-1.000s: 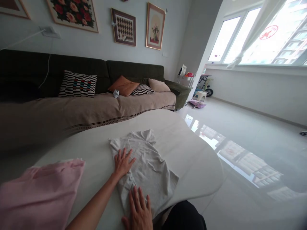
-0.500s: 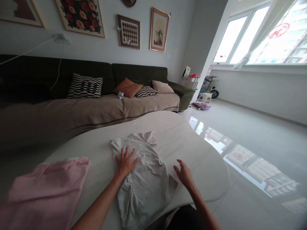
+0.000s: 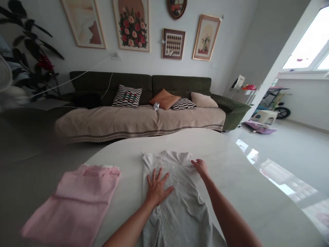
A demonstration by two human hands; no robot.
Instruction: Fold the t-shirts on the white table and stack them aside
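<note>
Garment [image 3: 180,206], creased, on table [image 3: 231,171], lower centre of frame. Your left hand [image 3: 157,188] flat on it, fingers spread, gripping nothing; right hand [image 3: 199,166] curled at its upper right corner, grip unclear. Tugging there could skew it against your pressing palm.

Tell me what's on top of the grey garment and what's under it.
The left hand lies spread on the grey garment; the white table is beneath. The part the garment hides cannot be seen.

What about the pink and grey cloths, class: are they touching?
No, bare table separates the pink cloth from the grey cloth.
</note>
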